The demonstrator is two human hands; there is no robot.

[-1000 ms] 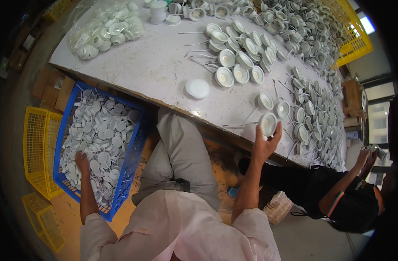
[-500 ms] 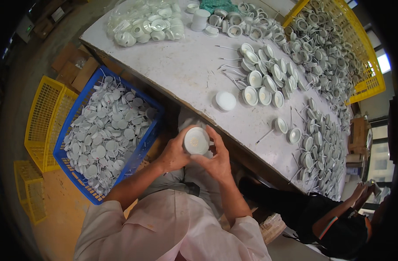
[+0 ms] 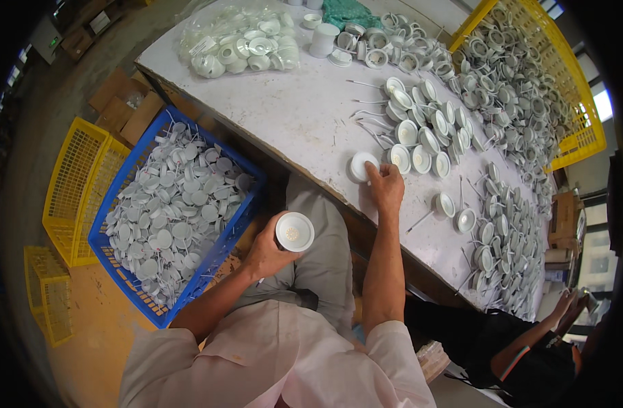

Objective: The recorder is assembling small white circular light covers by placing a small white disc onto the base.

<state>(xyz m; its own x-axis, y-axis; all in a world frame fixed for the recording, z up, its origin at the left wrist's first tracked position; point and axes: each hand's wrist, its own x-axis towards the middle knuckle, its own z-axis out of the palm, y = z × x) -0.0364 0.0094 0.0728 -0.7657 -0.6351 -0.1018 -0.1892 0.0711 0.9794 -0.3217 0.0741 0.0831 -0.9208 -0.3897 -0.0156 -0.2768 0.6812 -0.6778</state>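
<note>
My left hand (image 3: 265, 247) is wrapped round a white round downlight (image 3: 295, 232), held above my lap with its open face up. Inside the cup a pale disc with small yellowish dots shows. On the table near its edge, my right hand (image 3: 389, 185) has its thumb and fingers closed at the right rim of a white round cover (image 3: 361, 165). Whether that cover is a single piece or a stack, I cannot tell. Just beyond my right hand stands a cluster of similar white downlights (image 3: 420, 162), several with wires trailing from them.
A blue crate (image 3: 100, 253) full of white wired discs stands at my left, beside yellow crates (image 3: 65, 194). On the table (image 3: 284, 112) lie a clear bag of white cups (image 3: 247, 47) and heaped white rings near a yellow basket (image 3: 563, 88). Another person (image 3: 522, 353) sits at right.
My right hand has left the downlight and reached forward right to the white cover on the table. My left hand keeps the downlight, now slightly lower and further left.
</note>
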